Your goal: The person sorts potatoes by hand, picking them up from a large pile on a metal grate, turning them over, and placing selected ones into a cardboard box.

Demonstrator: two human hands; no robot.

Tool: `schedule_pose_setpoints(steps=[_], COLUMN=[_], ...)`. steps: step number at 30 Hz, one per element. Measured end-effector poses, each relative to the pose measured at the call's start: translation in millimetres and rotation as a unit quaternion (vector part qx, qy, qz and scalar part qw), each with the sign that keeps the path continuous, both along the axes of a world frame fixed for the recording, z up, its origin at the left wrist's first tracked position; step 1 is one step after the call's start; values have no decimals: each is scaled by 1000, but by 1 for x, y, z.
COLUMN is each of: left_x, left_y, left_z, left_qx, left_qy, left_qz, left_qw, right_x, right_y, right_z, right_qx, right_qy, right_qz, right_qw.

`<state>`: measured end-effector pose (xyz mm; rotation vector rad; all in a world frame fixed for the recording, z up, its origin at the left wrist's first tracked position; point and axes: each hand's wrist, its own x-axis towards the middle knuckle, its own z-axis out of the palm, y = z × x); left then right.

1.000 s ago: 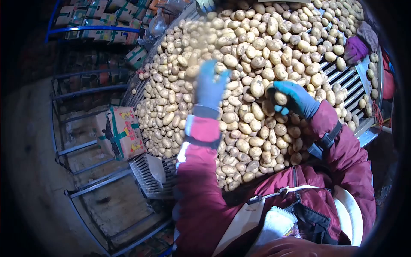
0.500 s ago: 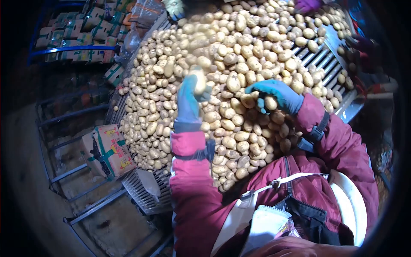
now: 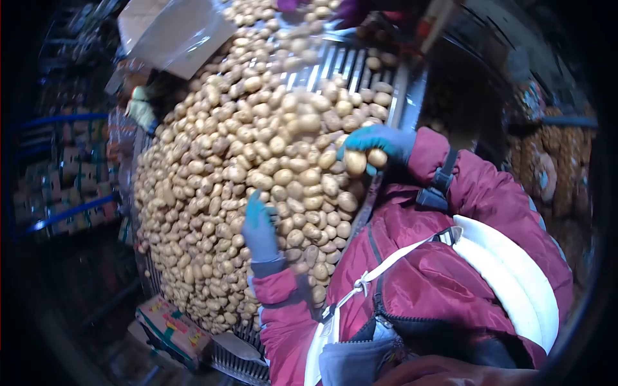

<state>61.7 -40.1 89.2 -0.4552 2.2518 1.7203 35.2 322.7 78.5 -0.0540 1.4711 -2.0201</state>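
A big heap of pale yellow potatoes [image 3: 212, 167] lies on a slatted metal table. My left hand [image 3: 259, 228], in a grey and teal glove, is over the middle of the heap with its fingers stretched out and no potato visible in it. At the right side of the heap, my right hand [image 3: 381, 144] wears the same kind of glove. Its fingers curl around two potatoes [image 3: 355, 162]. Part of that grip is hidden behind the potatoes. Some potatoes just beyond my hands are smeared by motion.
Bare metal slats [image 3: 341, 64] show at the far right. A large cardboard box [image 3: 177, 35] is at the far left, near another person's gloved hand [image 3: 141, 108]. A purple glove [image 3: 286, 5] shows at the top. A printed carton [image 3: 172, 327] stands at the lower left.
The view has swung to the right. My left hand held a potato before and now shows none. My right hand still holds potatoes, now nearer the table's right edge. A cardboard box has come into view.
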Motion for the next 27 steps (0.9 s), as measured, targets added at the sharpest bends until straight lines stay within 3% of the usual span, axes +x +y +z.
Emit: schedule_pose_setpoints(steps=[1,3,4,5,6,7,8,9,10,11,12,13,14,16,17,18,20,22,24,27], left_x=[-1,-2,-2,-5,-3,-2,-3,-3,-8,-12,-15,-18,-23,-29,-39,-41,-40,-38,-40,-29], left_y=[-3,-6,-4,-30,-62,-63,-72,-82,-89,-99,-96,-87,-83,-36,-38,-28,6,26,22,18], left_z=[-5,-5,6,-20,-41,-28,-29,-24,-24,-30,-26,-26,-28,-6,-38,-49,-65,-73,-70,-65], left_qx=[-61,-82,-142,-145,-157,-149,-219,-236,-242,-262,-247,-217,-266,-246,-292,-251,-348,-481,-439,-412], left_qy=[4,55,52,73,92,46,122,121,140,157,173,171,205,201,214,212,224,231,188,219], left_qz=[-2,-12,-23,-29,-28,-2,-13,-4,7,15,20,49,2,-11,-17,-32,-89,-74,-73,-76], left_qw=[998,995,988,986,983,988,968,964,960,952,953,960,942,948,932,944,906,843,875,882], right_x=[5,21,36,50,57,67,73,75,91,90,90,81,70,46,38,29,8,-15,-36,-64], right_y=[25,68,84,100,133,154,196,218,289,321,340,342,293,189,153,121,68,19,-29,-87], right_z=[-14,6,13,14,3,-11,-25,-23,-65,-75,-76,-89,-59,-29,-31,-39,-54,-62,-55,-30], right_qx=[-1,32,12,-13,41,122,247,385,500,311,195,150,191,192,222,169,120,115,102,99], right_qy=[58,-186,-179,-171,-170,-14,110,-34,255,71,54,5,-8,-19,-34,-49,-57,-31,-16,31], right_qz=[-17,-115,-186,-246,-227,-310,-275,-357,-250,-383,-367,-360,-313,-235,-221,-199,-136,-56,2,72], right_qw=[998,975,966,954,958,943,923,850,789,867,908,921,930,953,949,964,982,991,995,992])
